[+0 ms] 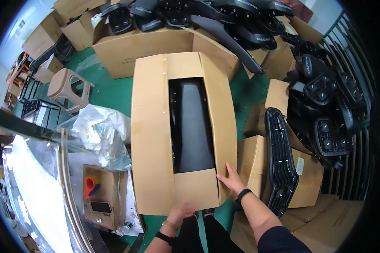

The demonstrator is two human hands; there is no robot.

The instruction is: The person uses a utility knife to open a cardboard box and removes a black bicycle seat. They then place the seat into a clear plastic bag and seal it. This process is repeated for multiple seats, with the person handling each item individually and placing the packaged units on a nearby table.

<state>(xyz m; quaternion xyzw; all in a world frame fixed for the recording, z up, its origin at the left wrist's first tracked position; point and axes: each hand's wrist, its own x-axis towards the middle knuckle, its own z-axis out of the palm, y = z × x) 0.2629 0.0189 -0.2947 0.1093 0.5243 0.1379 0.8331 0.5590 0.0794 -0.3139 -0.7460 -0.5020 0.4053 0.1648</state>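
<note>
Right hand spread on the right flap of a long cardboard carton, near its lower corner, fingers extended, dark band at the wrist. Left hand blurred at the carton's lower edge; can't tell whether it grips or only touches. Carton sits directly in front of the person, long side running away; side flaps lie inward, leaving a long gap. Smooth black molded panel lies lengthwise inside, visible through that gap.

Right of carton: ribbed black grille-like part standing on end by other boxes, more black plastic parts heaped behind it. Left: beige plastic stool, crumpled plastic bag; nearer, a phone and an orange object on brown cardboard. Green floor beneath.
</note>
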